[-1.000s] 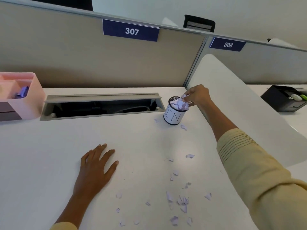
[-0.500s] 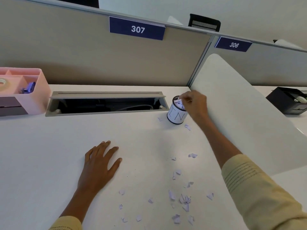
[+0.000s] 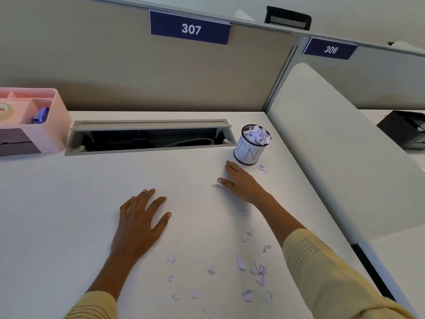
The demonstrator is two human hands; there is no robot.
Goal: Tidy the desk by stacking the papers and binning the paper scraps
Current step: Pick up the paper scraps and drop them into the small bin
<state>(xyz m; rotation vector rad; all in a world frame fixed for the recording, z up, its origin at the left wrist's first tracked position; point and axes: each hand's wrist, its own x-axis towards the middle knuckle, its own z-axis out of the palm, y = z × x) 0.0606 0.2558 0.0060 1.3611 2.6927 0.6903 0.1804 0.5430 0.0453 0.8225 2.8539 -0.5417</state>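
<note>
Beside the bin (image 3: 248,151), right hand (image 3: 241,184) flat; scraps (image 3: 257,270) nearer.

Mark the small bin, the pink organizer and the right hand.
small bin (image 3: 248,153), head view, white side wall with lettering.
pink organizer (image 3: 58,125), head view, right outer wall.
right hand (image 3: 241,183), head view, back of the hand.

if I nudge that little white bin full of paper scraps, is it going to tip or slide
The small bin looks light, holding only crumpled paper scraps, so a nudge would probably slide it across the smooth desk. It stands taller than it is wide, so a push near the rim might tip it. The heaped scraps could spill over the edge.
</note>
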